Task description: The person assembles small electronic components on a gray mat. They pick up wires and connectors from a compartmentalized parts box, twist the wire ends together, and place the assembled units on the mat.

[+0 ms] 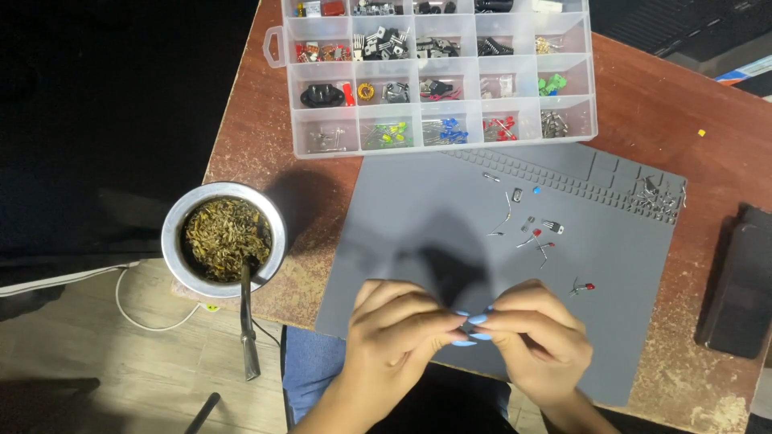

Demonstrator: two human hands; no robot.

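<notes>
Two hands are meeting fingertip to fingertip over a grey work mat.

From the head camera, the left hand (400,332) and right hand (540,331) are pressing fingertips together at the grey mat's (418,217) near edge; whatever they are pinching is hidden, so I cannot tell. Loose components (537,234) are lying just beyond, a clear parts organiser (438,76) further back, and a metal cup of herbs (224,239) to the left.

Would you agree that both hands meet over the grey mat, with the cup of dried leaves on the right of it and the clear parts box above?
Not quite: in the head view the cup of dried leaves stands left of the grey mat, not right. The left hand and right hand do meet over the mat, and the clear parts box lies above it.
</notes>
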